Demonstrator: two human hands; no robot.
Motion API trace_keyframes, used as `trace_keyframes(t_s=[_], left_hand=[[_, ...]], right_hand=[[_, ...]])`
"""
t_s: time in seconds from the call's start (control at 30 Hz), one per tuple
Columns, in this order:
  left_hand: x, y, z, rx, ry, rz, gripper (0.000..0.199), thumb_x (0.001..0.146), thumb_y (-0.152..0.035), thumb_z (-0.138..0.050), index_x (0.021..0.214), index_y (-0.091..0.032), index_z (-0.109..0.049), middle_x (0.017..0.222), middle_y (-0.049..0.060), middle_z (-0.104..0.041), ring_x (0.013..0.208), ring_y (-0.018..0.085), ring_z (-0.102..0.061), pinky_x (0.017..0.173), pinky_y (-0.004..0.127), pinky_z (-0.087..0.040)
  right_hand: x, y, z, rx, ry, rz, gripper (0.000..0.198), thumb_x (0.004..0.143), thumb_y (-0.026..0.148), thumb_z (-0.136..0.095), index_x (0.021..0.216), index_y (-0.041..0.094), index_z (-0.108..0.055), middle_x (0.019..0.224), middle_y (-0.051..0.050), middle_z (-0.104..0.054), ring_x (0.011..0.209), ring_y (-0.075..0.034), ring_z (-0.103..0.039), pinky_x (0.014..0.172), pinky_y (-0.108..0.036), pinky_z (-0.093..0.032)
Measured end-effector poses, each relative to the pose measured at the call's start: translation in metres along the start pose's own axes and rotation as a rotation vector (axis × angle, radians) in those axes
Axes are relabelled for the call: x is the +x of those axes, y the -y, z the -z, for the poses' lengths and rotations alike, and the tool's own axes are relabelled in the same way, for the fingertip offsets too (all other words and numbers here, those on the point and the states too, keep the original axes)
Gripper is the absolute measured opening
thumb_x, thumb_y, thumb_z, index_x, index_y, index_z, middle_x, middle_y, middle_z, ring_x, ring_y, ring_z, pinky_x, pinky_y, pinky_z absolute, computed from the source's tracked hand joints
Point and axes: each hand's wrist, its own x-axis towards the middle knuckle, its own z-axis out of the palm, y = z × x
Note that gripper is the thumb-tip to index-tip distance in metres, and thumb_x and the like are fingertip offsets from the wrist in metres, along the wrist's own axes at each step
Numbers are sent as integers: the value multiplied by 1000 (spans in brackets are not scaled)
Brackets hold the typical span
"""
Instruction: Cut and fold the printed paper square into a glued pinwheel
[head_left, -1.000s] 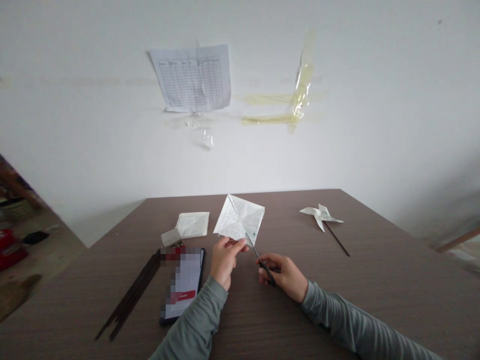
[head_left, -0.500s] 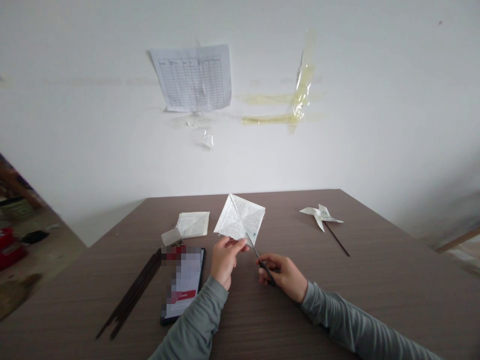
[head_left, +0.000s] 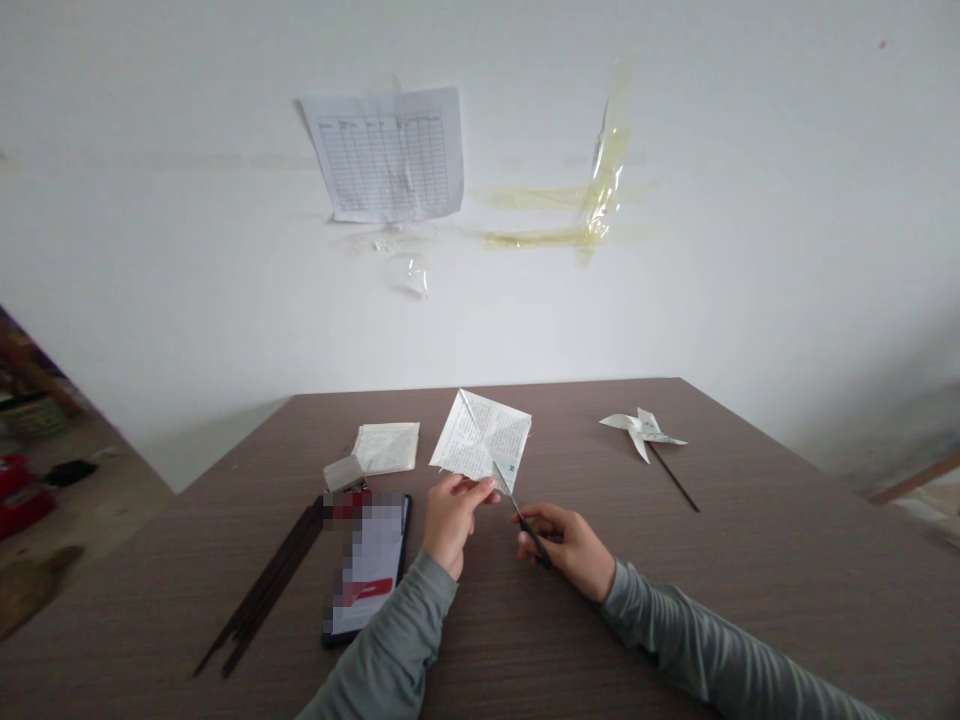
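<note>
My left hand (head_left: 452,522) pinches the near edge of a square printed paper sheet (head_left: 480,437), which has diagonal crease lines and is held up over the table. My right hand (head_left: 571,548) is closed round the dark handles of a pair of scissors (head_left: 533,539). The blades point up and left and lie at the sheet's near corner, close to my left fingertips. How far the blades are parted is too small to tell.
A paper pinwheel (head_left: 642,433) on a dark stick lies at the right of the table (head_left: 600,660). To the left are a stack of paper squares (head_left: 390,447), a small pale box (head_left: 344,474), several dark sticks (head_left: 262,585) and a phone (head_left: 367,575). A wall stands behind.
Almost nothing differs. Both hands, the paper sheet and the scissors stay nearly in place, with only a very slight shift.
</note>
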Motion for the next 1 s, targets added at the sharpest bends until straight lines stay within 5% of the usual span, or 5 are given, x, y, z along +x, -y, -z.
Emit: trace_keyframes(t_s=[0.73,1.0], left_hand=[[-1,2,0,13,8,-18,23,81,-28,-104,81,-21,-82,90,11,-94,85,28,-93,49,21,-34],[0,-1,-1,-60,-41,-18,32,81,-37,-104,77,-23,-76,85,12,-92,82,29,-92,47,20,-31]], right_hand=[[-1,5,1,-47,-6,-16,73,76,93,-106,107,29,-90,77,-12,-85,76,-41,-83,80,-54,-70],[2,-7,5,-252,-86,101,54,93,82,-97,107,30,-95,76,-4,-86,81,-36,-84,127,-69,-64]])
